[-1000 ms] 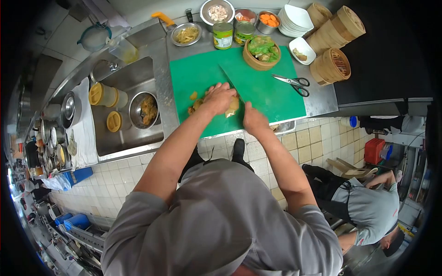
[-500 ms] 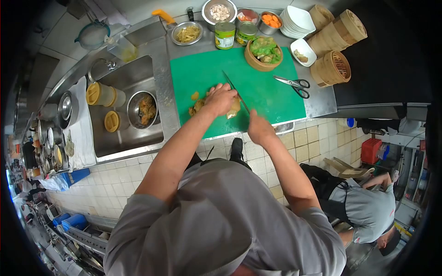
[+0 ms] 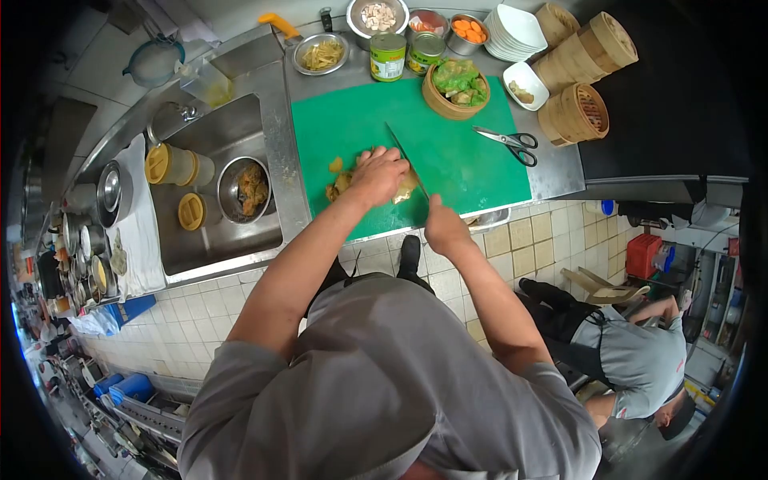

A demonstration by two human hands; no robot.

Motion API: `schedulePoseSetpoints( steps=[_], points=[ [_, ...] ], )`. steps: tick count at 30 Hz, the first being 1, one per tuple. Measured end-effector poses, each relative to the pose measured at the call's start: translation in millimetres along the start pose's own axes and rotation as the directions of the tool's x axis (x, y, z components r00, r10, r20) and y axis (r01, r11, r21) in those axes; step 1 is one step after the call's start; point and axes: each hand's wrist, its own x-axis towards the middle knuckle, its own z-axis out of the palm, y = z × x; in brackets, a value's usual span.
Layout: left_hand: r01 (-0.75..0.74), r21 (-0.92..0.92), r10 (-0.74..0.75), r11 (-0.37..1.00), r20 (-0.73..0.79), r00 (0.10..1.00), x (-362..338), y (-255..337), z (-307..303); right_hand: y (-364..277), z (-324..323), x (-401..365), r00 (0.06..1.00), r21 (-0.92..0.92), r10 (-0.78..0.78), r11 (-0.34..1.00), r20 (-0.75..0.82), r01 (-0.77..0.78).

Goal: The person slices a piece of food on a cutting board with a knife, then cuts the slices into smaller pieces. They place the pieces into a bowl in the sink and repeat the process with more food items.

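Note:
My right hand (image 3: 446, 227) is closed round the handle of a knife (image 3: 406, 158), whose blade points up and left across the green cutting board (image 3: 344, 120). My left hand (image 3: 379, 177) presses down on pale brown food (image 3: 406, 189), its fingers together beside the blade. More brown pieces (image 3: 339, 186) lie left of that hand, with a small loose slice (image 3: 335, 165) above them. Black-handled scissors (image 3: 507, 139) rest at the board's right side. Near the board's top edge stands a bamboo steamer (image 3: 448, 109) with green leaves (image 3: 458, 82) in it.
Cans (image 3: 387, 59), metal bowls (image 3: 322, 54), white dishes (image 3: 516, 34) and bamboo steamers (image 3: 573, 114) line the counter's back. On the left is a sink (image 3: 232, 138) with yellow-lidded containers (image 3: 192, 211) and a bowl of brown food (image 3: 244, 190). Another person (image 3: 640, 352) is at lower right.
The view has shifted slightly. My right hand has moved a little down and left with the knife handle, and my left hand stays on the food.

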Motion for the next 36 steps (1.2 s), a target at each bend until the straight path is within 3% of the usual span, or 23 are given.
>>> schedulePoseSetpoints(
  steps=[2, 5, 12, 18, 20, 24, 32, 36],
  points=[
    [0.000, 0.000, 0.000, 1.000, 0.008, 1.000, 1, 1, 2, 1, 12, 20, 0.993, 0.090, -0.067, 0.993, -0.093, 0.075],
    [0.018, -0.029, -0.018, 0.999, -0.007, 1.000, -1, -3, 3, -14, -7, 31, 0.993, 0.072, -0.095, 0.992, -0.063, 0.099],
    [0.026, -0.109, -0.035, 0.994, -0.086, 0.996, -4, -3, 4, -4, 9, 0, 0.998, -0.010, 0.018, 1.000, 0.056, -0.017],
    [0.019, -0.087, -0.020, 0.996, -0.010, 1.000, -1, -10, -2, -9, 13, 45, 0.996, 0.063, -0.063, 0.996, -0.065, 0.067],
    [0.017, -0.079, -0.013, 0.997, 0.049, 0.999, 2, -14, -19, 1, 29, 46, 0.961, -0.019, -0.146, 0.989, -0.236, 0.146],
    [-0.002, -0.029, 0.007, 1.000, 0.187, 0.982, -6, -17, -28, -11, 20, 36, 0.985, -0.017, -0.085, 0.996, -0.148, 0.083],
    [0.007, 0.010, -0.008, 1.000, 0.154, 0.988, -5, -12, -24, -33, -31, -10, 0.999, -0.149, -0.044, 0.988, 0.006, 0.045],
    [-0.013, -0.025, 0.016, 1.000, 0.113, 0.993, -6, -16, -20, -21, 6, -2, 1.000, -0.118, 0.010, 0.993, -0.007, -0.011]
  ],
)
